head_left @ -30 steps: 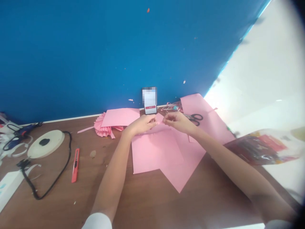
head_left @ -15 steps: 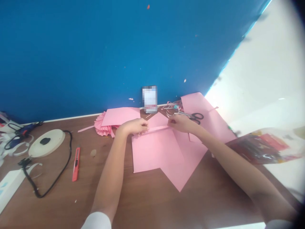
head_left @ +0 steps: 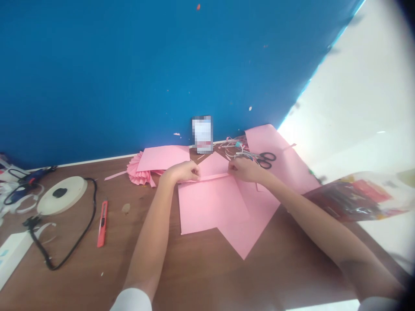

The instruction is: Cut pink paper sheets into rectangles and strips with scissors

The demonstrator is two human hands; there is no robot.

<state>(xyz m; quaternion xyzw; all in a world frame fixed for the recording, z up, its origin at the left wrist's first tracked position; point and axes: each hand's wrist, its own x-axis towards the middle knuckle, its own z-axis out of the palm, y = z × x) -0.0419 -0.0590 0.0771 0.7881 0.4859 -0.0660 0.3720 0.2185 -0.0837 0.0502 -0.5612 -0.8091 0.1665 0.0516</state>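
A pink paper sheet (head_left: 210, 207) lies on the table with a narrow folded strip along its far edge. My left hand (head_left: 185, 171) pinches the left end of that edge, fingers closed. At the right end, my right hand (head_left: 244, 169) grips the same edge with its fingers curled. Beneath it a second pink sheet (head_left: 249, 233) lies turned at an angle, one corner pointing toward me. Black-handled scissors (head_left: 266, 160) rest just right of my right hand. Behind my left hand are another pink sheet (head_left: 165, 157) and a pleated pink paper fan (head_left: 138, 170).
A phone (head_left: 202, 134) with a blurred screen leans on the blue wall. Left on the table are a red box cutter (head_left: 103, 224), a white round reel (head_left: 63, 195), a black cable (head_left: 95, 203) and a power strip (head_left: 14, 255). A plastic bag (head_left: 359, 196) sits at right.
Both hands keep hold of the paper's far edge; the fold between them looks slightly different, its strip lying a little lower. The whole view has shifted slightly.
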